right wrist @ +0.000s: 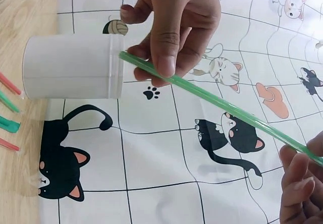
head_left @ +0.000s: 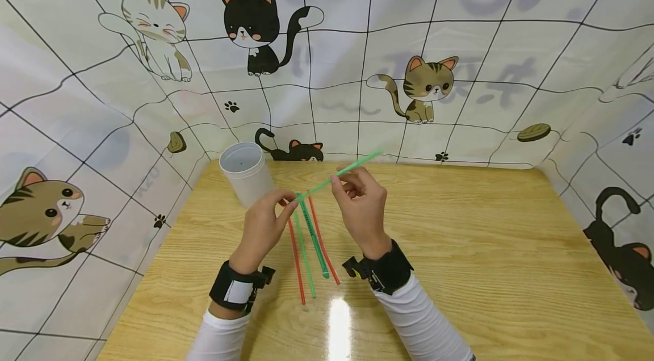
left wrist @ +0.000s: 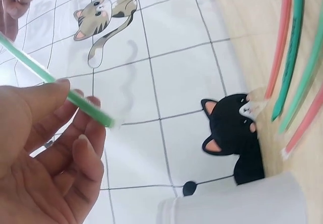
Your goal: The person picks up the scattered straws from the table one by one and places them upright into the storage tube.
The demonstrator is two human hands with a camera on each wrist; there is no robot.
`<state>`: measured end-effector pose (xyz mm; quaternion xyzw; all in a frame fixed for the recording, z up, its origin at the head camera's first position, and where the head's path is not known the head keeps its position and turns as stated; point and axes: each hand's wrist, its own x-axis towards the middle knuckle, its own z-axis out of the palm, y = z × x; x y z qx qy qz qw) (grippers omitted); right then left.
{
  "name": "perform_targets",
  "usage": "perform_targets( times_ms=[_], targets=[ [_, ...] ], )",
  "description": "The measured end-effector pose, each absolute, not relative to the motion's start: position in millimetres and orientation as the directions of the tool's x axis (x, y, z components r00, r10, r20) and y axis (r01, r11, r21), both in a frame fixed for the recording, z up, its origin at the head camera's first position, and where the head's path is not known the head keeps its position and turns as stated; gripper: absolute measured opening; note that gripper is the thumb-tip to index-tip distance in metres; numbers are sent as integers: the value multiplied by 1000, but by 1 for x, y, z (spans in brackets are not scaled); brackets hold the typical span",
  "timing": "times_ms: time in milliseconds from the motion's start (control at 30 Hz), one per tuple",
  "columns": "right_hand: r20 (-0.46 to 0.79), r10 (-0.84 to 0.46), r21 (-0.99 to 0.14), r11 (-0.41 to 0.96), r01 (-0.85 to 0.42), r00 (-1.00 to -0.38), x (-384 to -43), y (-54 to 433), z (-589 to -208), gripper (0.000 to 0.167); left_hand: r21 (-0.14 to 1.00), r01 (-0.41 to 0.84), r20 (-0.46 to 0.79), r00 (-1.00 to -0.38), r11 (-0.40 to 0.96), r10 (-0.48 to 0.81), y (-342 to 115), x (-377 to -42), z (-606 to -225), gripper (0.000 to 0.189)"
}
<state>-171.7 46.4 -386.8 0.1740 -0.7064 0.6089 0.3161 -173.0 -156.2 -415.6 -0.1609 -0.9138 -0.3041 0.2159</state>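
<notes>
A light green drinking straw [head_left: 363, 162] is stretched between my two hands above the table, slanting up to the right. My left hand [head_left: 263, 227] pinches it near its left end; in the left wrist view, a short tip of straw [left wrist: 93, 114] sticks out past the thumb. My right hand [head_left: 363, 208] pinches it farther along, with the other end extending beyond the fingers. Beneath lie a red straw [head_left: 296, 261], another light green straw [head_left: 305, 256], a dark green straw-like stick [head_left: 313, 236] with printed marks, and a second red straw [head_left: 321, 236], side by side.
A whitish plastic cup [head_left: 250, 179] stands upright at the back left of the wooden table [head_left: 485, 247], just behind my left hand. A white cloth [head_left: 337, 54] printed with cats and grid lines hangs around the back and sides.
</notes>
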Motion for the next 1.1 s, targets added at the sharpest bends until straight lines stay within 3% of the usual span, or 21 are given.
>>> perform_targets(
  times_ms=[400,733,1100],
  targets=[
    [789,100,-611,230,-757,-606,-169,39,-371,15,453,402,608,-792,796,54,-162,-185,-390,19],
    [830,57,-552,225,-803,-555,-171,31,-357,17,434,420,691,-723,797,5,-167,-198,-369,21],
    [900,41,-433,212,-876,-435,-180,21,-335,15,449,434,712,-701,781,-20,-168,-205,-357,21]
  ],
)
